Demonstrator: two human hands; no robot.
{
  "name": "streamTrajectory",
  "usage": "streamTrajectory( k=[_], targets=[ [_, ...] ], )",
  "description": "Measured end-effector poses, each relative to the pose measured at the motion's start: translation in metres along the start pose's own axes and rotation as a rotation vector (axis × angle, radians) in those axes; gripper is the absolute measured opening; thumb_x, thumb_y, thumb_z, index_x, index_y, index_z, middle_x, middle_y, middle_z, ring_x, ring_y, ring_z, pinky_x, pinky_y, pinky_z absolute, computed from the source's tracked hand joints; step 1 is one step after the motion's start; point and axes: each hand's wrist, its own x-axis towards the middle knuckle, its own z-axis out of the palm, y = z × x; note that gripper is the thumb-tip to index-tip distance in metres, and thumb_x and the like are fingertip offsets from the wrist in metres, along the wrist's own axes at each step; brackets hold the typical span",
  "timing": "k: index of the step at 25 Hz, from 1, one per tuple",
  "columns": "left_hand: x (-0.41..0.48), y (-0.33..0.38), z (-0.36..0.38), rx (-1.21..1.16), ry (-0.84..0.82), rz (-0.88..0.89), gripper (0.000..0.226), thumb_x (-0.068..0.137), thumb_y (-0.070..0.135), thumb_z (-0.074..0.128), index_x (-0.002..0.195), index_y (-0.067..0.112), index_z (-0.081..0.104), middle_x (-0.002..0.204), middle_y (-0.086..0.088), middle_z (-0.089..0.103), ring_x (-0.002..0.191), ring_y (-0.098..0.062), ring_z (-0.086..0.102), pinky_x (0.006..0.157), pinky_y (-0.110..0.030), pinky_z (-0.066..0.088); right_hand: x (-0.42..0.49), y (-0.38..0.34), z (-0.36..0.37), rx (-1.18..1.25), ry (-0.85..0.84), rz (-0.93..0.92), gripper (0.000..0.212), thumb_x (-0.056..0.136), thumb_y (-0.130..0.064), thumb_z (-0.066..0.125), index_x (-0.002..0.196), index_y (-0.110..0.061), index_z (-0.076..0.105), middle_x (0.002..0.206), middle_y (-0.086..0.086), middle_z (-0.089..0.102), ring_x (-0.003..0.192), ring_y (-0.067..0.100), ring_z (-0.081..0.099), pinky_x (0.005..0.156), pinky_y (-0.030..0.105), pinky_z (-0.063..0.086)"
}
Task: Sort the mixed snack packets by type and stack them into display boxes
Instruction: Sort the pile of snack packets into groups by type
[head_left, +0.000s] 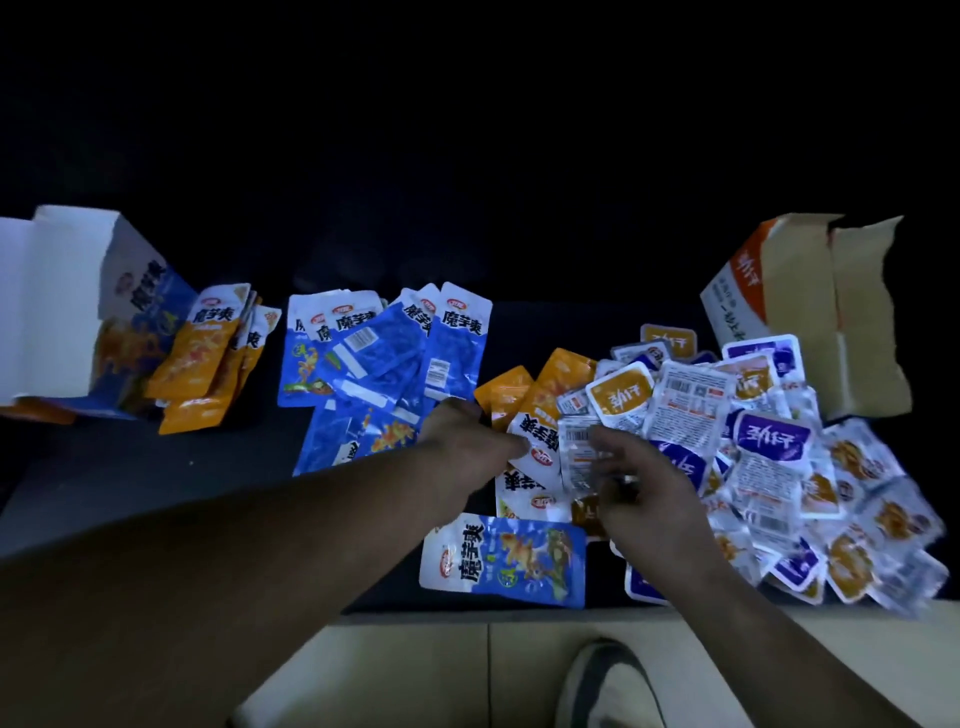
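My left hand reaches into the orange packets in the middle of the dark table. Its fingers curl over their far edge and the thumb lies on the white end of one, but I cannot tell whether I have a real grip. These packets run lengthwise away from me, tilted a little, with their orange ends far and their white headers near. My right hand is blurred, fingers loosely bent and apart, at the near-left edge of the heap of small square packets. A barcode-backed one sits at its fingertips; I cannot tell if I hold it. Just below my hands, near the table's front edge, a single blue packet lies face up with its long axis left to right and its white header to the left. Further left, the sorted blue packets overlap, mostly lengthwise away from me with headers far, and some are face down. Beyond them more orange ones lean against the open blue display box at far left. An open orange-and-white box stands at far right, behind the heap. The room beyond is black. Below the table edge I see pale floor and my shoe.
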Motion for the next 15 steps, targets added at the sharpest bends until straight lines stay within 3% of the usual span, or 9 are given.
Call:
streamTrajectory(
  k=[2, 3, 5, 9, 13, 15],
  targets=[
    [0.003, 0.004, 0.008, -0.049, 0.011, -0.026, 0.030, 0.085, 0.022, 0.084, 0.083, 0.019, 0.055, 0.087, -0.006, 0.061, 0.072, -0.020, 0.057, 0.073, -0.033, 0.049, 0.001, 0.003, 0.001, 0.076, 0.015, 0.025, 0.063, 0.090, 0.015, 0.053, 0.126, -0.037, 0.061, 0.113, -0.010, 0.062, 0.104, -0.004, 0.058, 0.084, 0.029, 0.056],
    [0.003, 0.006, 0.012, -0.057, 0.012, -0.038, 0.027, 0.085, 0.023, 0.085, 0.093, 0.013, 0.061, 0.095, -0.009, 0.064, 0.081, -0.023, 0.062, 0.076, -0.035, 0.051, 0.001, 0.005, 0.002, 0.066, 0.018, 0.010, 0.063, 0.090, 0.015, 0.052, 0.129, -0.034, 0.061, 0.113, -0.011, 0.061, 0.105, -0.006, 0.057, 0.083, 0.030, 0.055],
    [0.005, 0.004, 0.019, -0.090, 0.010, -0.043, 0.047, 0.082, 0.021, 0.087, 0.117, 0.003, 0.063, 0.109, -0.011, 0.066, 0.102, -0.029, 0.064, 0.087, -0.036, 0.052, -0.001, 0.008, 0.003, 0.024, 0.018, -0.027, 0.065, 0.089, 0.014, 0.052, 0.136, -0.030, 0.061, 0.111, -0.015, 0.060, 0.104, -0.009, 0.056, 0.078, 0.023, 0.052],
    [0.009, 0.000, 0.030, -0.146, 0.027, 0.019, 0.020, 0.084, 0.014, 0.084, 0.091, 0.013, 0.066, 0.097, -0.006, 0.072, 0.089, -0.026, 0.069, 0.087, -0.041, 0.058, -0.001, 0.012, 0.003, 0.064, 0.074, -0.085, 0.065, 0.089, 0.014, 0.052, 0.135, -0.031, 0.060, 0.113, -0.017, 0.062, 0.104, -0.012, 0.057, 0.080, 0.022, 0.052],
    [0.007, 0.004, 0.008, -0.242, 0.107, 0.107, 0.016, 0.091, 0.018, 0.078, 0.096, 0.016, 0.063, 0.098, -0.003, 0.068, 0.093, -0.025, 0.063, 0.075, -0.032, 0.046, 0.000, 0.012, 0.005, 0.105, 0.138, -0.077, 0.060, 0.092, 0.011, 0.054, 0.129, -0.037, 0.058, 0.124, -0.009, 0.060, 0.109, -0.004, 0.058, 0.082, 0.012, 0.045],
    [0.001, 0.006, -0.016, -0.267, 0.199, 0.194, 0.015, 0.090, 0.017, 0.078, 0.089, 0.019, 0.063, 0.086, 0.001, 0.070, 0.081, -0.018, 0.066, 0.063, -0.027, 0.044, 0.000, 0.010, 0.006, 0.038, 0.160, -0.112, 0.048, 0.096, 0.003, 0.057, 0.132, -0.029, 0.060, 0.122, -0.010, 0.057, 0.105, -0.010, 0.056, 0.081, 0.010, 0.045]
  ],
)
